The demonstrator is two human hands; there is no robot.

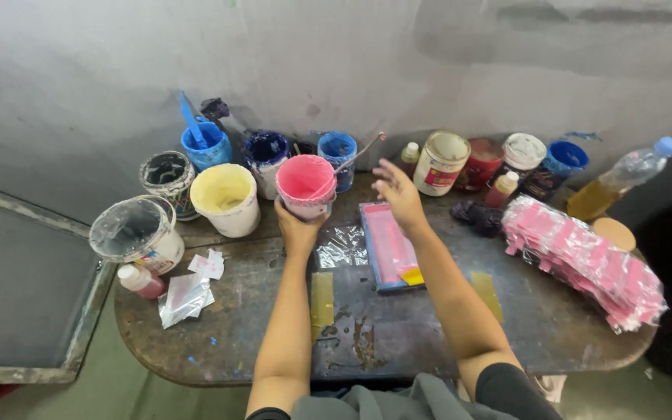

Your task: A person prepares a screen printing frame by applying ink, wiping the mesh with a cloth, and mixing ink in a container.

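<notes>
Head view: left hand grips the pink paint tub from below; right hand hovers open near the stirring stick.

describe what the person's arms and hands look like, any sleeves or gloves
Both hands are bare: no gloves, rings or watch show on the left hand or the right hand. The forearms are uncovered to past the elbow. Short dark sleeves show at the upper arms, at the bottom edge of the view. No paint marks can be made out on them.
</notes>
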